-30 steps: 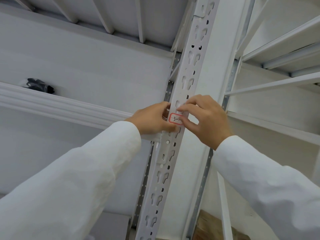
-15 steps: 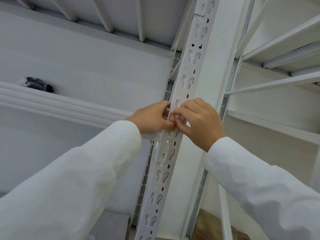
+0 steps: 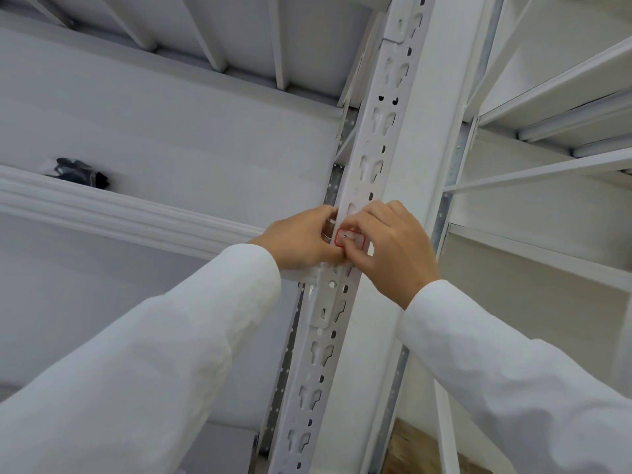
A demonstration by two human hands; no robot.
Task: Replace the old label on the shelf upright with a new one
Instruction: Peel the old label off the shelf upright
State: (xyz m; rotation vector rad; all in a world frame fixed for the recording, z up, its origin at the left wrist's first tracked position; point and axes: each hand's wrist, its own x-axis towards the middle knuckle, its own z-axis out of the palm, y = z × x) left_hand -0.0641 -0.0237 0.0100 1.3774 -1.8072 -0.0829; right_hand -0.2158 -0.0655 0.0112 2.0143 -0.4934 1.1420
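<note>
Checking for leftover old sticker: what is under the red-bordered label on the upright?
The red-bordered white label lies on the white slotted metal upright. Only bare upright shows around it; whatever lies beneath is covered by the label and both hands' fingertips.

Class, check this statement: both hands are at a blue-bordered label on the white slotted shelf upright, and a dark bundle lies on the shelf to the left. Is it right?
Not quite: the label has a red border, not blue, as the head view shows. The rest stands: the left hand and right hand are at it on the white slotted shelf upright, and a dark bundle lies on the shelf to the left.

Red-bordered label (image 3: 349, 239) (writing unclear) on upright (image 3: 372, 159).
</note>
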